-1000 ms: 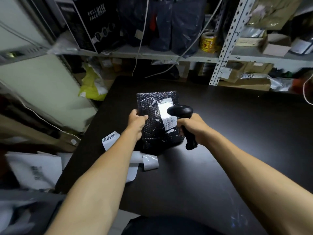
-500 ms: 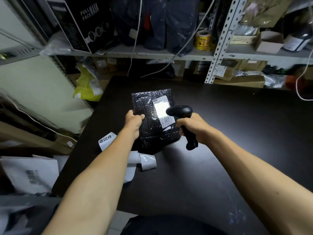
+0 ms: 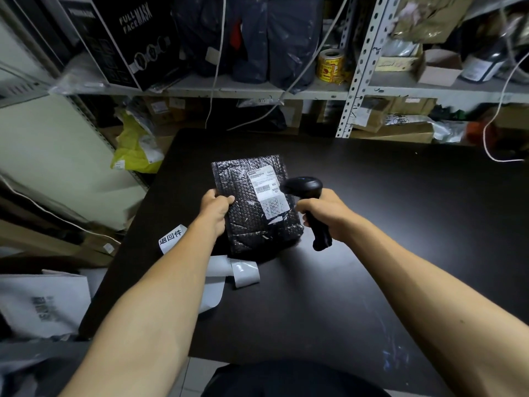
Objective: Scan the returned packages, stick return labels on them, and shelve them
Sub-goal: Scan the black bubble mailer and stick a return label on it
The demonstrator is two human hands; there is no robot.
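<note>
A black bubble-wrap package (image 3: 246, 213) is held tilted up over the black table (image 3: 400, 224), its white shipping label (image 3: 267, 194) facing me. My left hand (image 3: 214, 207) grips the package's left edge, thumb on the front. My right hand (image 3: 323, 212) grips the handle of a black barcode scanner (image 3: 307, 202), whose head sits right beside the label's right edge. A strip of white return labels (image 3: 171, 239) with printed characters lies on the table under my left forearm, curling out near the package's lower edge.
Metal shelving (image 3: 355, 81) at the back holds dark bagged parcels (image 3: 257, 38), a black "Full Face Mask" box (image 3: 126, 41), a yellow tape roll (image 3: 330, 64) and cardboard boxes. A yellow bag (image 3: 134, 150) and white mailers (image 3: 40, 305) lie left of the table.
The scanner's bright light on the shipping label has gone out, so the label print is readable now. Both hands and the package stay almost where they were.
</note>
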